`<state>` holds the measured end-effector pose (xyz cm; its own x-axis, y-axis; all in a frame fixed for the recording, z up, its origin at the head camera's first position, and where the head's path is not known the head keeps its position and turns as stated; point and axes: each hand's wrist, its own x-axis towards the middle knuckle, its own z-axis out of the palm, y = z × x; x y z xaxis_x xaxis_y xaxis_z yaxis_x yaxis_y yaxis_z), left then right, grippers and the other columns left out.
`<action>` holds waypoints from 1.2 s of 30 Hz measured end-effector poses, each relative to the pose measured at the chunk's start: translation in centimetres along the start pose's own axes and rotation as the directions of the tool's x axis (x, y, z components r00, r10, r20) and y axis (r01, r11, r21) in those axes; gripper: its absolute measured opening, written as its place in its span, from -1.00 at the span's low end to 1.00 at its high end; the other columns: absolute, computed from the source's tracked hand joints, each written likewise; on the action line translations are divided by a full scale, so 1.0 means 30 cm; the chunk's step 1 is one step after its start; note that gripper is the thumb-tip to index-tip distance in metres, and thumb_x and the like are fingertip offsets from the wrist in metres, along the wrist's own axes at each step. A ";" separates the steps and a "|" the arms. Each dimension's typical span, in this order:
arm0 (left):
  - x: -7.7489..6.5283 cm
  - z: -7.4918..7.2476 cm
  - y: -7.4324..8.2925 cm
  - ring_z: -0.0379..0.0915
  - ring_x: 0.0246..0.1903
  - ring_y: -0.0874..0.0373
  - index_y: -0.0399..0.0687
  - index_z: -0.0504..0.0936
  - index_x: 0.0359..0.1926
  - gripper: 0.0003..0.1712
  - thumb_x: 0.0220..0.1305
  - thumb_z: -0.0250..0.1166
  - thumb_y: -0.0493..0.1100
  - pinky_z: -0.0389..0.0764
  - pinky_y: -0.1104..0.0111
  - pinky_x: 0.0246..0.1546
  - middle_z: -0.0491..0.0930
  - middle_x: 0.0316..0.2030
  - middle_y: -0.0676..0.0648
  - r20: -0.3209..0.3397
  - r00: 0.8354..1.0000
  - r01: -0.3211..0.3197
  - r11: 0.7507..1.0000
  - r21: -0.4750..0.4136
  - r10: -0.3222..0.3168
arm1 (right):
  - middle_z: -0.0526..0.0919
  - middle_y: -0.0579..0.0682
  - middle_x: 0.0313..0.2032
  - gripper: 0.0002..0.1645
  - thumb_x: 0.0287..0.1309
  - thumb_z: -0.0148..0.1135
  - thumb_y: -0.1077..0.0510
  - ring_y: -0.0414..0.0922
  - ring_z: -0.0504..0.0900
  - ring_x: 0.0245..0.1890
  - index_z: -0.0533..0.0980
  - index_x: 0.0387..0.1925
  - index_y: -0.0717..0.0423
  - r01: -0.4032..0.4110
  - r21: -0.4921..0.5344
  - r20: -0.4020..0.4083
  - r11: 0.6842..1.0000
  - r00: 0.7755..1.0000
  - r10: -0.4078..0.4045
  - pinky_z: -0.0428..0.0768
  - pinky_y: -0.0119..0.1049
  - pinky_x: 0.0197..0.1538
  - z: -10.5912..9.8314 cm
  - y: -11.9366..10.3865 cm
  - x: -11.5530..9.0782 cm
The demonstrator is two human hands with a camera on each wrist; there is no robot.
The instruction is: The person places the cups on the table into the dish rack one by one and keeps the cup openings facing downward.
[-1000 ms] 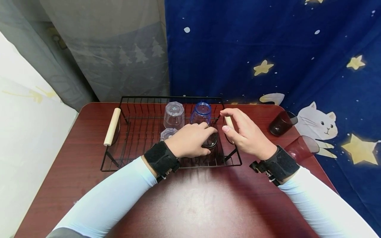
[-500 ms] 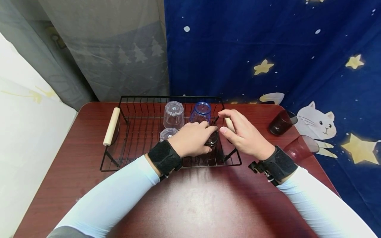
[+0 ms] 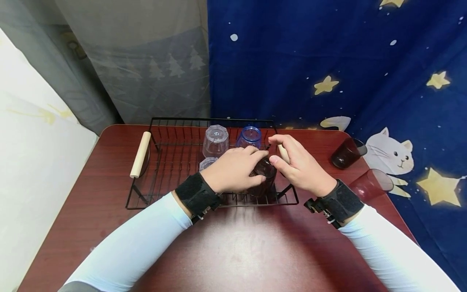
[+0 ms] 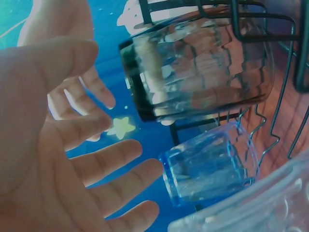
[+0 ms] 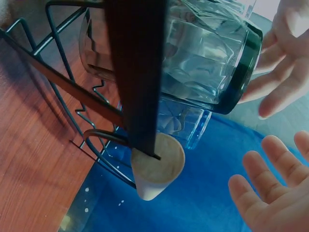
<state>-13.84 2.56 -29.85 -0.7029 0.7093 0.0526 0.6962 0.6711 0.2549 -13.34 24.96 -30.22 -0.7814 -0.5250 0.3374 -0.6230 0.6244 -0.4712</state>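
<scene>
An upside-down dark glass (image 3: pixel 265 175) stands in the right end of the black wire rack (image 3: pixel 175 198); its thick base is uppermost. My left hand (image 3: pixel 237 170) is beside and over it, hiding part of it in the head view. In the left wrist view, the extended fingers are apart from the dark glass (image 4: pixel 203 63). My right hand (image 3: pixel 304 168) hovers by the rack's right end, thumb and fingers spread and holding nothing. Behind the dark glass stands a blue glass (image 3: pixel 249 136). Two clear glasses, one behind (image 3: pixel 216 142) and one in front (image 3: pixel 208 162), stand to its left.
Pale wooden handles (image 3: pixel 140 154) rise at both rack ends, the right one (image 5: pixel 157 164) close to my right hand. A dark tumbler (image 3: pixel 347 153) and a reddish tumbler (image 3: pixel 371 184) are at the table's right side. Curtains (image 3: pixel 292 61) hang behind the table (image 3: pixel 233 251).
My left fingers have come off the dark glass. The glass has tipped back, its top farther from me and more of its side showing. My right hand has barely moved.
</scene>
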 end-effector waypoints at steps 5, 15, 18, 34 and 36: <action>-0.036 -0.032 -0.034 0.43 0.26 0.10 0.01 0.33 0.46 -0.25 0.37 0.20 0.21 0.45 0.16 0.27 0.45 0.31 -0.06 -0.059 0.998 0.005 0.998 -0.065 -0.009 | 0.47 0.11 0.16 -0.40 0.48 0.04 -0.11 0.01 0.41 0.16 0.29 0.35 0.15 -0.027 -0.004 0.014 1.000 1.000 0.027 0.34 0.03 0.24 0.005 -0.007 0.010; -0.106 -0.096 -0.127 0.42 0.26 0.12 -0.02 0.43 0.38 -0.40 0.43 0.16 0.10 0.47 0.18 0.24 0.50 0.27 -0.06 -0.231 0.968 0.023 0.957 -0.290 -0.094 | 0.44 0.07 0.26 -0.35 0.35 0.24 -0.09 0.02 0.40 0.17 0.35 0.34 0.09 -0.075 -0.089 0.040 0.993 0.996 0.079 0.37 0.03 0.20 0.010 -0.040 0.065; -0.132 -0.106 -0.151 0.40 0.28 0.14 0.01 0.43 0.39 -0.42 0.45 0.15 0.10 0.47 0.17 0.24 0.47 0.30 -0.02 -0.253 0.959 0.042 0.944 -0.328 -0.131 | 0.43 0.07 0.28 -0.33 0.34 0.26 -0.09 0.02 0.39 0.26 0.35 0.36 0.09 -0.071 -0.092 0.048 0.993 0.996 0.076 0.36 0.05 0.26 0.019 -0.048 0.079; -0.262 -0.148 -0.251 0.31 0.35 0.15 0.15 0.41 0.41 -0.42 0.48 0.09 0.18 0.41 0.08 0.28 0.41 0.35 0.05 -0.317 0.915 0.085 0.887 -0.454 -0.250 | 0.38 0.08 0.34 -0.25 0.33 0.24 -0.16 0.03 0.32 0.37 0.31 0.39 0.09 -0.087 -0.146 0.094 0.985 0.990 0.102 0.31 0.09 0.38 0.036 -0.079 0.141; -0.276 -0.145 -0.265 0.29 0.37 0.16 0.17 0.40 0.42 -0.42 0.48 0.09 0.19 0.38 0.08 0.30 0.40 0.36 0.07 -0.321 0.909 0.095 0.884 -0.458 -0.265 | 0.38 0.08 0.35 -0.25 0.33 0.23 -0.17 0.03 0.32 0.37 0.31 0.40 0.09 -0.090 -0.146 0.100 0.985 0.989 0.105 0.31 0.09 0.37 0.038 -0.081 0.146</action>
<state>-14.17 -9.58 -28.11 -0.8703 0.3978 0.2905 0.4814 0.5617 0.6729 -15.21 20.50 -28.53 -0.8350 -0.5115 0.2031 -0.5488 0.7467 -0.3758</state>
